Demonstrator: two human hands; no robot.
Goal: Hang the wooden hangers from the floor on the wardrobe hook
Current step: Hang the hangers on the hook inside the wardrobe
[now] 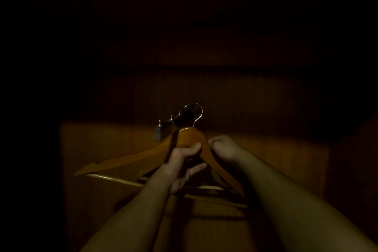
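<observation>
Head cam, super dim: your left hand (pixel 184 161) is clamped on the hanger (pixel 191 136) neck, its wire loop (pixel 201 111) around the hook (pixel 180 119). Right hand (pixel 223 147) is curled at the shoulder, can't tell if it's gripping. Let go before the loop is seated and it'll probably slip off.

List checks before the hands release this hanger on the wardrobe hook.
1. Seating of wire hook over wardrobe hook: ok, looks looped over it.
2. Grip of left hand on wooden hanger at its neck: ok.
3. Contact of right hand with the hanger's right arm: cannot tell, shadowed.
4. Hanger level: cannot tell, left hand supports it.
5. Front pegs bare: ok.
6. Hangers left on floor: cannot tell, floor unseen.
</observation>
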